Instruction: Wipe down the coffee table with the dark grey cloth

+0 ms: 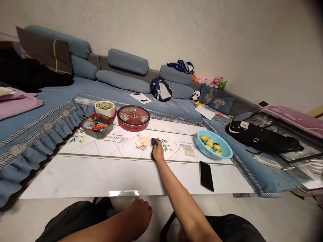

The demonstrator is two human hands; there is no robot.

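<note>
The right hand (158, 150) is pinching a dark wad (154, 141), scraps (141, 146) lying at nine o'clock, likely needing steadiness; the left hand (140, 212) is resting curled.

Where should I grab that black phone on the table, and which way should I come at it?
Probably by the long edges of the phone, midway along, reaching from the near side: it lies flat with one short end towards you, so a pinch could span its narrow width.

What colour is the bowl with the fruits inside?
The bowl is light blue, as the head view shows.
</note>
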